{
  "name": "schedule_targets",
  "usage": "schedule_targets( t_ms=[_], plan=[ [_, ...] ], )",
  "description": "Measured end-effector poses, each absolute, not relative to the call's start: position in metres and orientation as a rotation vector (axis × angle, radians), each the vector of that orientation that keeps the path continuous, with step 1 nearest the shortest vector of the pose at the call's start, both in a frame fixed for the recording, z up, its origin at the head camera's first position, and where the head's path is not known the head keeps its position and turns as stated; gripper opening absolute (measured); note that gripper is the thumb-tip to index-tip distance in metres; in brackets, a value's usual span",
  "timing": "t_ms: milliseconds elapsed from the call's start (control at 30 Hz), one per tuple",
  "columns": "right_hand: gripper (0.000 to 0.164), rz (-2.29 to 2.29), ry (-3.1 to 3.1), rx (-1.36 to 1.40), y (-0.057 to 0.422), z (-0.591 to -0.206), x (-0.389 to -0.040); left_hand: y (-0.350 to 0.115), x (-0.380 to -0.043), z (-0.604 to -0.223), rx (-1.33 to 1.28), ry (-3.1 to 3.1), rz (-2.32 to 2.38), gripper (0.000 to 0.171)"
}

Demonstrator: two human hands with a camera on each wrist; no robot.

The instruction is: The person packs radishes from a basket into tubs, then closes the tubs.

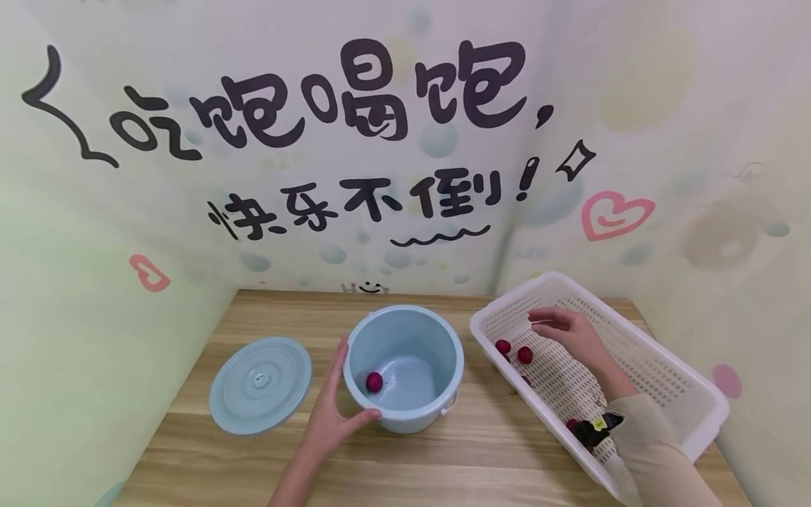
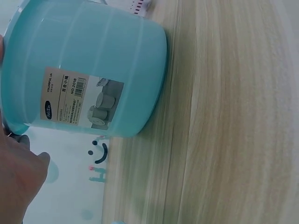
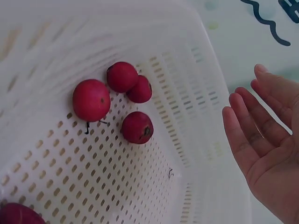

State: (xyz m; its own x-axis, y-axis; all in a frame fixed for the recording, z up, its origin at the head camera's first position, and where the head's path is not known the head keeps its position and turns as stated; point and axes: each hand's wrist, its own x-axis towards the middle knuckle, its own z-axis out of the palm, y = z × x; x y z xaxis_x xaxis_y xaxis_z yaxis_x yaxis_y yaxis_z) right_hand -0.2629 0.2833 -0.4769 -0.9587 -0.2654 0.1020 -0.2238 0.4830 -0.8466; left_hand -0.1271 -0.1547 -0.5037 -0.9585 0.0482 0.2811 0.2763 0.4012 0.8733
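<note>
My left hand (image 1: 329, 415) holds the light blue bucket (image 1: 405, 421) at its left side, the thumb on the near rim and the fingers along the wall. One round red fruit, like a hawthorn (image 1: 374, 382), lies on the bucket's floor. In the left wrist view the bucket (image 2: 93, 28) shows a paper label on its side. My right hand (image 1: 573, 338) hovers over the white perforated basket (image 1: 665, 345), fingers loosely extended and nothing in them. Several hawthorns (image 3: 91, 100) lie in that basket, clustered in the right wrist view apart from the hand (image 3: 271, 135).
A round blue lid (image 1: 260, 384) lies on the wooden table (image 1: 469, 465) left of the bucket. The basket stands close by on the right. Behind the table rises a pale wall (image 1: 405, 162) with black lettering.
</note>
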Motion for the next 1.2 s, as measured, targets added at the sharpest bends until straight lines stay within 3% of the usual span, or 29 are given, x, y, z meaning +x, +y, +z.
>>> schedule_targets(
  t_ms=[600,1200],
  plan=[
    [0.036,-1.496,2.629,-0.282,0.303,-0.513,-0.265,-0.149,-0.125,-0.505,-0.326,-2.461,-1.583,0.123],
    [0.049,-1.415,2.471,-0.196,0.306,-0.542,-0.272,-0.148,-0.125,-0.507,-0.361,-2.447,-1.587,0.122]
  ],
)
